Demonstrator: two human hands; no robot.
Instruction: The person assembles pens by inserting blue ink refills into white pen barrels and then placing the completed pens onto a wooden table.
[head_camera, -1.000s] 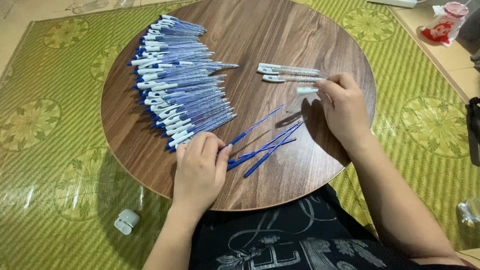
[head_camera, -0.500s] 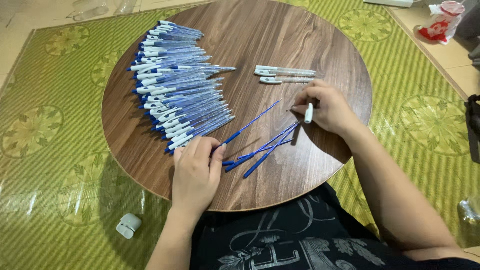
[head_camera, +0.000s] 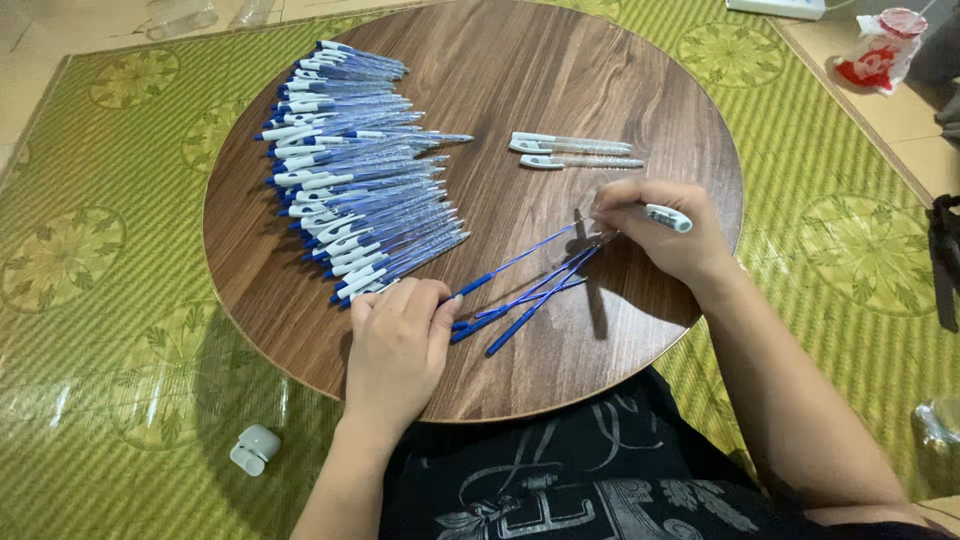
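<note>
My right hand (head_camera: 660, 232) grips a clear pen barrel with a white clip (head_camera: 668, 216), tip pointing left over the round wooden table (head_camera: 520, 80). My left hand (head_camera: 398, 350) rests near the table's front edge and pinches the end of a blue ink refill (head_camera: 515, 262), whose far tip reaches toward the barrel. Several more blue refills (head_camera: 530, 300) lie loose between the hands. A large pile of assembled blue and white pens (head_camera: 350, 165) covers the left of the table. Two empty clear barrels (head_camera: 575, 152) lie behind my right hand.
The table stands on a green patterned mat (head_camera: 90, 300). A small white cap-like object (head_camera: 254, 449) lies on the mat at the front left. A red and white bag (head_camera: 878, 50) sits at the far right. A dark object (head_camera: 945, 260) is at the right edge.
My right hand picked up a barrel and turned it to lie level, tip to the left. My left hand slid right and took hold of one refill's end.
</note>
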